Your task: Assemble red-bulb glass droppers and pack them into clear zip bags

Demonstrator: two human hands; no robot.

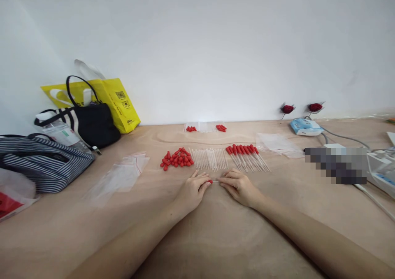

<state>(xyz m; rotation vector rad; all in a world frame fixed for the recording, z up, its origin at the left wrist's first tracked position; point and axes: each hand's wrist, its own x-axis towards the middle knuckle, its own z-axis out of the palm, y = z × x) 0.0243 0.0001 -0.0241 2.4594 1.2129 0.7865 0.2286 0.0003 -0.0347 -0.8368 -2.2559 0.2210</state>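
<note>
Presently, both grips are closed narrow and face each other low over the counter (216, 238). The left grip (191, 190) holds a red bulb (211, 182), of which only a small end shows past the fingertips; its colour is even, and the remainder is hidden. The right grip (242, 187) pinches a slender tube (215, 182), seen as a short pale line spanning the gap; how deeply it enters the bulb cannot be told. Just beyond the left grip lies a heap of loose red bulbs (176, 160), pear-shaped and pointing various ways. Directly beyond the gap, clear tubes (212, 159) lie side by side in a row. Just beyond the right grip, bulb-capped droppers (242, 149) lie slanted, red ends away. Flat clear plastic bags (123, 174) lie well left of the left grip.
</note>
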